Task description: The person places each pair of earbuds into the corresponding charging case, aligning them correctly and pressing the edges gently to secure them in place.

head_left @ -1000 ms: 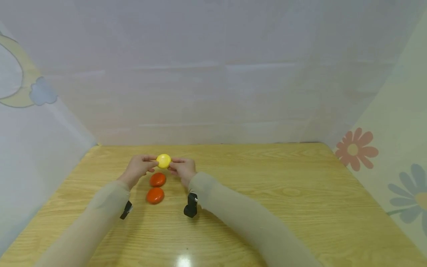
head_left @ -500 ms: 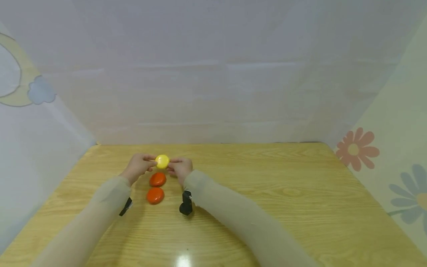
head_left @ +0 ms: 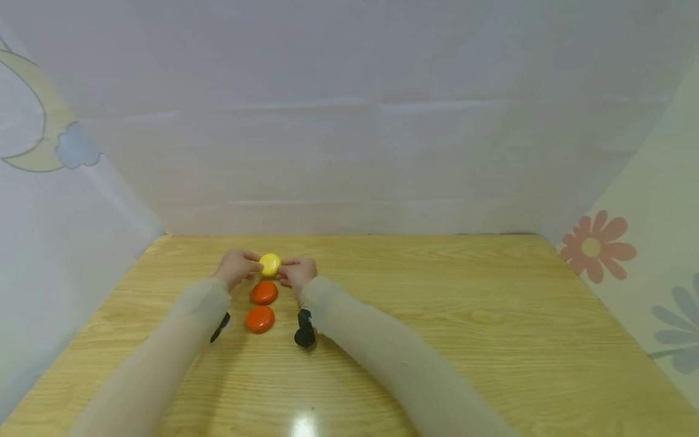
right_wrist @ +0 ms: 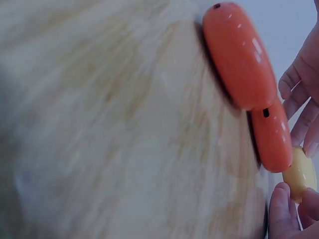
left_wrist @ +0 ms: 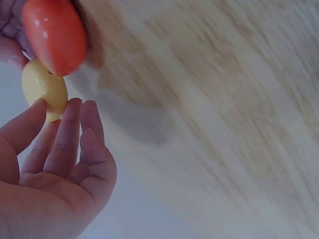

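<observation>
Both hands hold a small glossy yellow rounded disc [head_left: 270, 264] by its opposite sides, toward the far left of the table. My left hand [head_left: 235, 267] pinches the left side between thumb and fingers, while my right hand [head_left: 299, 273] pinches the right side. Just nearer than it lies an orange-red rounded disc [head_left: 264, 292], with a second orange-red disc [head_left: 260, 318] in front of that one, forming a row. In the right wrist view the yellow disc [right_wrist: 300, 173] sits right at the end of the farther orange disc [right_wrist: 272, 137]. Small dark slots show on the orange discs.
The wooden table [head_left: 437, 315] meets a pale cloth wall [head_left: 349, 152] at the back. Printed side walls stand left and right, with a moon [head_left: 49, 115] and flowers [head_left: 597, 246]. Black wrist cameras [head_left: 304, 331] hang below the sleeves.
Both hands have shifted the yellow disc slightly left relative to the orange discs. The orange discs stay in place on the table, and the head view has turned slightly.
</observation>
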`<state>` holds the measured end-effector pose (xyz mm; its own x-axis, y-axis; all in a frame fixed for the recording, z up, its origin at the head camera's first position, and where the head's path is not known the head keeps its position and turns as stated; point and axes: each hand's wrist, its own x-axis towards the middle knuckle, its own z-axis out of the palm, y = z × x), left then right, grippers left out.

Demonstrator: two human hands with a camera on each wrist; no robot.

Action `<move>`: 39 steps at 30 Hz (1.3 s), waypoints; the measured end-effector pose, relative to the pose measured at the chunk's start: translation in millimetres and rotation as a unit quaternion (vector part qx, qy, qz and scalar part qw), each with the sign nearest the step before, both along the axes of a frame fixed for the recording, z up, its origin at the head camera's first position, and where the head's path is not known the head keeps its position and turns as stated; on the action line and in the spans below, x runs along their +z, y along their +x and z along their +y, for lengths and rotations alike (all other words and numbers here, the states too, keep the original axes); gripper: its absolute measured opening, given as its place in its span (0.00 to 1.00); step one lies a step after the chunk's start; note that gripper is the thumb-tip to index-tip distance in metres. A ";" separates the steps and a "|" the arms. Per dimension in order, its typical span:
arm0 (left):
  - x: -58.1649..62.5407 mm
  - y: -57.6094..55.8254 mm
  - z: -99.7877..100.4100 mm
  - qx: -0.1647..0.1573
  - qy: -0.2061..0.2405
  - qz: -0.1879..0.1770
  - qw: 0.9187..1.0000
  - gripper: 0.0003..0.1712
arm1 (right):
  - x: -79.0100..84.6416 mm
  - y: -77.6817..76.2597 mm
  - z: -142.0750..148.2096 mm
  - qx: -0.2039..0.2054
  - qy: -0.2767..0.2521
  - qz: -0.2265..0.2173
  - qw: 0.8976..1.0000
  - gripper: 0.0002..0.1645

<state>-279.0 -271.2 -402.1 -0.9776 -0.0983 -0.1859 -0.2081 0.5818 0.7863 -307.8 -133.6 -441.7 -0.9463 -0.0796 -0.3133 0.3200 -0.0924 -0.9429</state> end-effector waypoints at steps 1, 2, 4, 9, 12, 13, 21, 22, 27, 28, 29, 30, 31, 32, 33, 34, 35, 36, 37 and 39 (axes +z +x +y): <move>-1.3 -1.1 -0.3 0.000 0.003 0.001 1.000 0.22 | -0.9 -1.0 -0.9 0.000 0.007 0.000 1.000 0.11; -2.8 -2.2 -0.4 0.001 0.008 0.001 1.000 0.21 | -1.5 -2.1 -1.8 0.000 0.013 0.000 1.000 0.11; -5.3 -4.6 -1.3 0.002 0.012 0.000 1.000 0.21 | -1.2 -2.9 -3.1 0.003 0.035 0.007 0.999 0.11; -10.3 -9.7 -3.6 0.010 -0.001 -0.007 1.000 0.20 | 3.4 -2.9 -5.0 0.024 0.081 0.018 0.996 0.10; -11.1 -11.0 -4.1 0.012 0.005 -0.009 1.000 0.18 | 5.6 -3.7 -5.4 0.030 0.105 0.021 0.994 0.09; -11.2 -11.2 -3.9 0.015 0.011 -0.012 1.000 0.18 | 6.2 -4.3 -5.3 0.031 0.112 0.019 0.993 0.09; -10.2 -7.6 -0.8 0.031 0.022 -0.050 0.998 0.19 | 4.3 -10.9 -5.9 0.060 0.161 0.015 0.985 0.09; -10.0 -7.7 -0.7 0.028 0.019 -0.053 0.998 0.19 | 3.8 -11.7 -5.9 0.061 0.162 0.015 0.985 0.09; -8.5 -8.7 1.5 0.020 0.005 -0.065 0.998 0.18 | 2.0 -14.7 -4.7 0.063 0.164 0.013 0.984 0.07; -8.1 -8.6 2.2 0.018 0.002 -0.068 0.998 0.17 | 2.0 -14.9 -4.3 0.064 0.165 0.012 0.984 0.07; -7.8 -8.6 2.8 0.018 0.001 -0.071 0.997 0.16 | 2.0 -15.0 -4.0 0.066 0.167 0.011 0.984 0.06; -7.6 -8.6 3.4 0.020 0.005 -0.073 0.997 0.16 | 2.1 -15.1 -3.5 0.066 0.167 0.010 0.984 0.06; -7.5 -8.6 4.0 0.023 0.010 -0.075 0.997 0.15 | 2.2 -15.0 -3.1 0.066 0.167 0.008 0.984 0.05; -7.4 -8.5 4.5 0.025 0.012 -0.078 0.997 0.14 | 2.4 -14.9 -2.6 0.066 0.169 0.008 0.983 0.05; -7.2 -8.3 4.9 0.028 0.018 -0.081 0.996 0.13 | 2.6 -14.7 -2.2 0.066 0.168 0.008 0.984 0.04; -7.0 -8.0 4.9 0.029 0.020 -0.082 0.996 0.13 | 2.7 -14.7 -1.8 0.066 0.165 0.007 0.984 0.04; -7.0 -7.7 5.0 0.032 0.024 -0.084 0.996 0.12 | 2.8 -14.7 -1.4 0.065 0.161 0.005 0.985 0.04; -6.6 -6.9 5.1 0.032 0.026 -0.085 0.996 0.11 | 3.0 -14.5 -0.8 0.064 0.156 0.004 0.986 0.04; -6.3 -6.0 4.9 0.032 0.022 -0.086 0.996 0.11 | 3.3 -14.2 -0.2 0.063 0.151 0.002 0.986 0.04; -5.1 -3.4 3.6 0.027 0.008 -0.083 0.996 0.13 | 3.7 -13.2 1.0 0.060 0.137 -0.004 0.989 0.05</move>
